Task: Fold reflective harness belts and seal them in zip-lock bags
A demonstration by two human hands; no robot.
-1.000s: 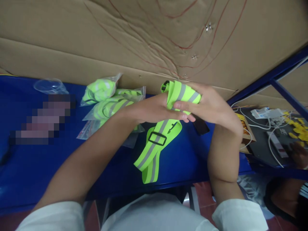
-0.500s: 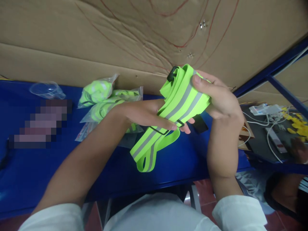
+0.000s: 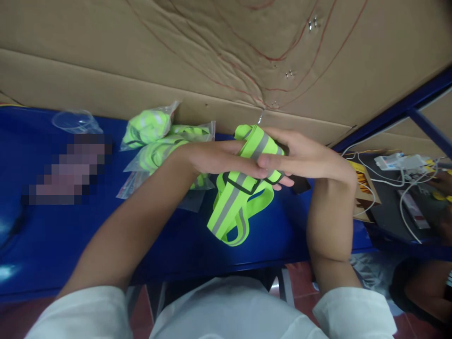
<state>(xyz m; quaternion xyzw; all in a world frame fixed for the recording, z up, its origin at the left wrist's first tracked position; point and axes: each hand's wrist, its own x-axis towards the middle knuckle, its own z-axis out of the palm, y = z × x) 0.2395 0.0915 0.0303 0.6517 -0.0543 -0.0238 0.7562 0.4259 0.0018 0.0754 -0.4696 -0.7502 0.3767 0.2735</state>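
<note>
Left hand: the left hand (image 3: 219, 157) lay flat, fingers extended, pressed against the folded part of the strap from the near side.
Right hand: the right hand (image 3: 300, 155) met it from the other side, fingers straight, so the two palms sandwiched the folded bundle between them.
Strap: the reflective strap (image 3: 243, 188) was neon-yellow elastic webbing with a grey shiny stripe down its middle; its upper part was folded between the hands, above the table's back half, and two loops hung below.
Buckle: a black rectangular slider (image 3: 242, 183) sat on the hanging part.
Table: the blue table (image 3: 70, 245) had a smooth, glossy top; its near edge ran just beneath the hanging loops.
Bags: clear crinkled plastic bags (image 3: 158, 141) holding more yellow straps lay just left of the hands, against the cardboard wall (image 3: 141, 56).
Room: bare blue surface lay open beneath and left of the forearms.
</note>
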